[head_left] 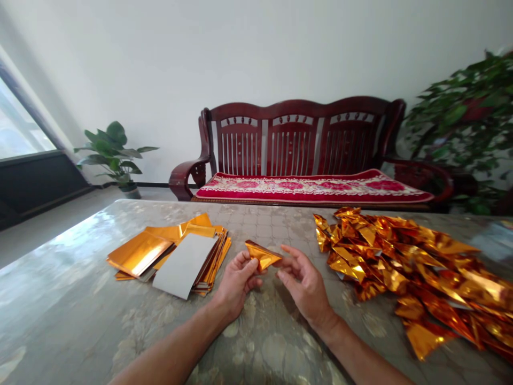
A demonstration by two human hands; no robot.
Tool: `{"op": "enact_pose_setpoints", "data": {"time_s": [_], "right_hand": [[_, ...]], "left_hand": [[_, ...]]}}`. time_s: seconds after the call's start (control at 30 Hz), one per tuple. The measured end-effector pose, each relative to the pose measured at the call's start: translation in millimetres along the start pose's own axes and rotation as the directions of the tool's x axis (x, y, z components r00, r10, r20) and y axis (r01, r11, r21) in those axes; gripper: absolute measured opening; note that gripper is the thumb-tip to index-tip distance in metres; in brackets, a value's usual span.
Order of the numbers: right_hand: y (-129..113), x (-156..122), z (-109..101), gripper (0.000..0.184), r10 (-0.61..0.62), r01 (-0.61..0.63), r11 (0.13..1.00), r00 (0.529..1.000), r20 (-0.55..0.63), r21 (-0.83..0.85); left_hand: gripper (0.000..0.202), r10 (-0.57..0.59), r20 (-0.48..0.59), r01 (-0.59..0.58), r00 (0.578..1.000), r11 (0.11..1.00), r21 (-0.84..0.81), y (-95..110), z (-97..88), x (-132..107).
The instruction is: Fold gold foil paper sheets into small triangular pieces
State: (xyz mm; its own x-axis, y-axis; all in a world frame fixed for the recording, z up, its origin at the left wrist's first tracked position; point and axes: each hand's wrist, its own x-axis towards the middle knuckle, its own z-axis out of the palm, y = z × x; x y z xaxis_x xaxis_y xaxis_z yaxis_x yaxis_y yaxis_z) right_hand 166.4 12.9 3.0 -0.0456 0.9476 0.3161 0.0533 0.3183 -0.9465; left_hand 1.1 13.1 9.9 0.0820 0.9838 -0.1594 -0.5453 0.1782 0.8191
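Observation:
A small folded piece of gold foil paper [264, 258] is pinched between the thumb and fingers of my left hand [236, 280], held above the table. It has a pointed, boat-like shape, with one tip toward my right hand [302, 286]. That hand's thumb and index finger are apart, close beside the tip; whether a finger behind touches the paper I cannot tell. To the left lies a stack of flat gold foil sheets [140, 250], with one sheet grey side up [184, 266]. A large heap of folded gold foil pieces [385, 256] spreads out on the right.
The table [132, 337] has a shiny, patterned cover. Behind it stands a dark red wooden bench [292, 144] with a red floral seat cover [312, 185]. A potted plant [114, 152] is at the left; a leafy plant [468, 123] stands at the right.

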Motion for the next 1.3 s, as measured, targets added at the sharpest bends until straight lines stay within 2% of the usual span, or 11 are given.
{"op": "enact_pose_setpoints", "data": {"time_s": [0.13, 0.33, 0.53, 0.6, 0.67, 0.77, 0.83, 0.9, 0.97, 1.1, 1.3], "right_hand": [[0.8, 1.6, -0.7, 0.049, -0.026, 0.024, 0.998, 0.998, -0.049, -0.053], [-1.2, 4.2, -5.4, 0.066, -0.1, 0.097, 0.983, 0.995, -0.01, -0.155], [-0.6, 5.9, -7.9, 0.057, -0.001, -0.006, 0.999, 0.981, 0.193, 0.037], [-0.7, 5.2, -6.5, 0.048, 0.05, -0.064, 0.996, 0.978, 0.2, 0.066], [-0.3, 4.7, -5.0, 0.044, 0.103, -0.119, 0.989, 0.98, 0.171, 0.088], [1.4, 5.6, -4.4, 0.048, 0.16, -0.18, 0.975, 0.975, 0.153, 0.13], [2.9, 7.1, -4.9, 0.056, 0.186, -0.214, 0.965, 0.965, 0.183, 0.149], [4.1, 8.7, -5.2, 0.062, 0.212, -0.247, 0.957, 0.954, 0.213, 0.151], [4.7, 9.8, -5.0, 0.065, 0.242, -0.277, 0.951, 0.943, 0.229, 0.134], [3.5, 10.2, -5.2, 0.063, 0.263, -0.295, 0.948, 0.938, 0.227, 0.12], [2.5, 11.0, -17.6, 0.046, 0.213, -0.248, 0.948, 0.96, 0.18, 0.202]], "left_hand": [[0.038, -0.183, 0.108, 0.2, 0.977, 0.963, -0.181, 2.8, -1.0, -3.8], [0.025, -0.443, 0.319, 0.538, 0.838, 0.767, -0.349, 7.0, -3.0, -13.5], [0.022, -0.538, 0.385, 0.662, 0.75, 0.615, -0.428, 11.1, -0.5, -22.2], [0.019, -0.535, 0.409, 0.671, 0.74, 0.631, -0.388, 9.6, -2.0, -20.7], [0.015, -0.518, 0.432, 0.651, 0.738, 0.717, -0.25, 7.8, -4.4, -17.1], [0.037, -0.491, 0.411, 0.528, 0.768, 0.849, 0.029, 8.7, -6.7, -12.1], [0.053, -0.409, 0.35, 0.373, 0.843, 0.912, 0.167, 11.5, -5.9, -11.1], [0.051, -0.256, 0.282, 0.167, 0.925, 0.938, 0.305, 13.2, -3.3, -11.7], [0.046, -0.13, 0.248, 0.014, 0.96, 0.907, 0.421, 11.3, 0.2, -12.2], [0.044, -0.038, 0.183, -0.049, 0.982, 0.893, 0.448, 0.4, 5.2, -9.5], [0.042, -0.01, 0.036, -0.002, 0.999, 0.944, 0.329, -2.7, 4.3, -4.4]]}}
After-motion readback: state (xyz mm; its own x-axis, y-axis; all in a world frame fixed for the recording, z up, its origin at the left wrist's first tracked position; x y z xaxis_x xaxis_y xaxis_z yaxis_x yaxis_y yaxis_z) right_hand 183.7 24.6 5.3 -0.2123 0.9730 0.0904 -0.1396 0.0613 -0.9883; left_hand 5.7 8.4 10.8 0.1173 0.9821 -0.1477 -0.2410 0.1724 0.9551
